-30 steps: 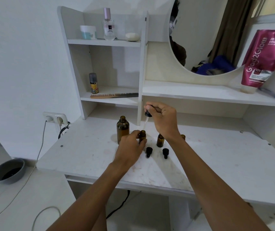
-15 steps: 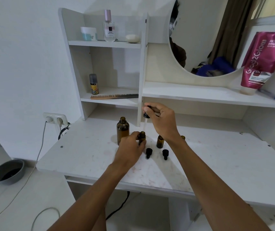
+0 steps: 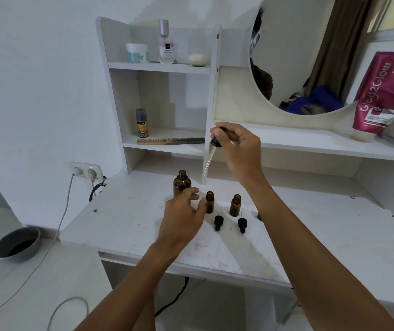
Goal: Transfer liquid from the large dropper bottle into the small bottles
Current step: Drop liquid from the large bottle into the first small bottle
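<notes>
The large amber bottle (image 3: 181, 183) stands uncapped on the white desk (image 3: 129, 218). To its right stand two small amber bottles, one (image 3: 210, 201) by my left thumb and another (image 3: 236, 205) further right. A third is mostly hidden behind my right forearm. My right hand (image 3: 239, 146) pinches the black bulb of the large dropper (image 3: 215, 142). Its glass tube slants down-left, with the tip in the air between the large bottle and the nearest small one. My left hand (image 3: 183, 217) hovers with fingers spread in front of the large bottle, thumb beside the nearest small bottle, gripping nothing.
Two small black dropper caps (image 3: 218, 222) (image 3: 242, 224) lie on the desk in front of the small bottles. A shelf divider (image 3: 211, 115) rises just behind the dropper. A comb (image 3: 169, 140) and spray can (image 3: 141, 123) sit on the shelf. A grey bowl (image 3: 16, 243) is on the floor.
My right hand has raised the dropper up out of the nearest small bottle. My left hand has let go of that bottle and opened, shifting slightly left toward the large bottle.
</notes>
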